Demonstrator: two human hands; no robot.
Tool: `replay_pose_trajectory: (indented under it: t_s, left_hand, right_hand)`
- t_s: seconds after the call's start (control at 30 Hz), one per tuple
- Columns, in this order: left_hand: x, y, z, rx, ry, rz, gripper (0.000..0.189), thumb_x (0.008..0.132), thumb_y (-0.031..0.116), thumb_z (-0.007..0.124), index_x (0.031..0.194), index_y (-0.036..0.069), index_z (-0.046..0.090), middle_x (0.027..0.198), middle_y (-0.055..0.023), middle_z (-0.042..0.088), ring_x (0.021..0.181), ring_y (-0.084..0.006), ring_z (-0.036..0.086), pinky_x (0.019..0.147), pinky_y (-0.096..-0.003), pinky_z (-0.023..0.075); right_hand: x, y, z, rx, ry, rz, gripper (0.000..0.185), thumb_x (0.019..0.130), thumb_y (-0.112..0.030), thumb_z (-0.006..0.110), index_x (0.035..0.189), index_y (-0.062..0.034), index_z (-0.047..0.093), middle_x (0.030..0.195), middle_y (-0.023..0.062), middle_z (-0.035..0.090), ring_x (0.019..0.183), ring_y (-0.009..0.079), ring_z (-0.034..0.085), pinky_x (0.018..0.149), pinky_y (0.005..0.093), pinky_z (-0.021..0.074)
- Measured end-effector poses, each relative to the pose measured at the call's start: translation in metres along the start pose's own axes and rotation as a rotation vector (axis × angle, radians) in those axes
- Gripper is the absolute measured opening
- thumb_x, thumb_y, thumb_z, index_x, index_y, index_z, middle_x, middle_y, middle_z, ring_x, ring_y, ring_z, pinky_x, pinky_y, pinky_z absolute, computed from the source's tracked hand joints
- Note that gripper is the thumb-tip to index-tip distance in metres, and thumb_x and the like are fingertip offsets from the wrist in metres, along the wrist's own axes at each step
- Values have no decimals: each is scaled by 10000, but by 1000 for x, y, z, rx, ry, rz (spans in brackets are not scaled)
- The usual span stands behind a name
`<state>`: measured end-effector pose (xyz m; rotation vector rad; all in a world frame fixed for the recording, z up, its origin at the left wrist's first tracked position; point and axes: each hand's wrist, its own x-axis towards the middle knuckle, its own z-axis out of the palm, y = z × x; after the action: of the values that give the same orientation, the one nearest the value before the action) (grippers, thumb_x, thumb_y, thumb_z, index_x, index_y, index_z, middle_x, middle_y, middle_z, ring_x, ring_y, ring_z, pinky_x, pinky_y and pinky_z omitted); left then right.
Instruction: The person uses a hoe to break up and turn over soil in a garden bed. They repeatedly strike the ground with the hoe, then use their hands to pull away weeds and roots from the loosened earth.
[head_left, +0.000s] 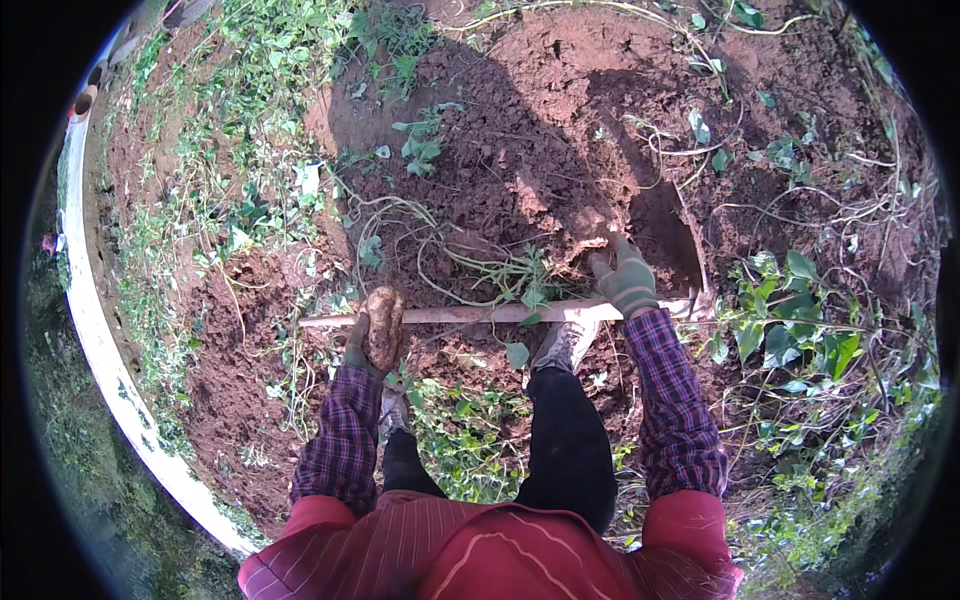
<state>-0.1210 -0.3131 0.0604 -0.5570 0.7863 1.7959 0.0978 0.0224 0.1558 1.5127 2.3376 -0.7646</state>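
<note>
My left hand (357, 346), gloved, holds a large soil-caked tuber (385, 322) upright against its palm. The tuber covers part of a hoe's wooden handle (465, 314). My right hand (628, 279), in a green glove with pale stripes, reaches down to the dug soil with thumb and fingers apart. Just beyond its fingertips a pale broken root or tuber piece (594, 243) shows in the dirt. The hoe lies crosswise before me, its handle passing below my right wrist. At its right end the metal blade (691, 232) stands edge-on beside a shaded hollow.
Loose reddish-brown soil (480, 142) spreads ahead, crossed by trailing vines (390, 202). Leafy plants (795, 315) grow on the right, with more foliage (262, 67) at the upper left. My right shoe (562, 345) is close to the handle. A pale strip (97, 337) curves along the left.
</note>
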Motion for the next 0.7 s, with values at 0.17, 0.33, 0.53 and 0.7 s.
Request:
replay_pose_trajectory:
  t_s: [0.17, 0.33, 0.53, 0.7]
  left_hand:
    - [-16, -20, -38, -56, -2, -82, 516, 854, 295, 541, 1303, 97, 382, 1283, -69, 470, 1140, -249, 488, 908, -377, 457]
    - [-18, -60, -37, -61, 76, -364, 537, 792, 251, 637, 1257, 81, 430, 1182, -114, 540, 1024, -238, 563, 917, -407, 444]
    - [-4, -107, -38, -60, -231, -467, 589, 792, 321, 645, 1275, 76, 411, 1225, -82, 511, 1043, -209, 551, 838, -360, 495]
    - [-13, -104, -45, 92, 33, -427, 576, 800, 319, 634, 1261, 58, 407, 1095, -105, 564, 883, -200, 603, 671, -321, 537]
  right_hand:
    - [54, 6, 73, -16, 171, 324, 876, 704, -378, 691, 1394, -176, 191, 1409, 206, 212, 1146, 334, 472, 888, 375, 467]
    - [90, -2, 62, 228, 118, 577, 1010, 594, -360, 793, 1378, -172, 184, 1392, 235, 185, 1119, 343, 485, 877, 375, 483]
    - [131, 35, 62, 382, 191, 525, 967, 585, -442, 777, 1308, 3, 315, 1274, 220, 436, 1168, 333, 438, 974, 350, 369]
    - [92, 39, 74, 236, 138, 364, 931, 609, -369, 781, 1290, 53, 307, 1224, 224, 478, 1112, 311, 496, 944, 334, 393]
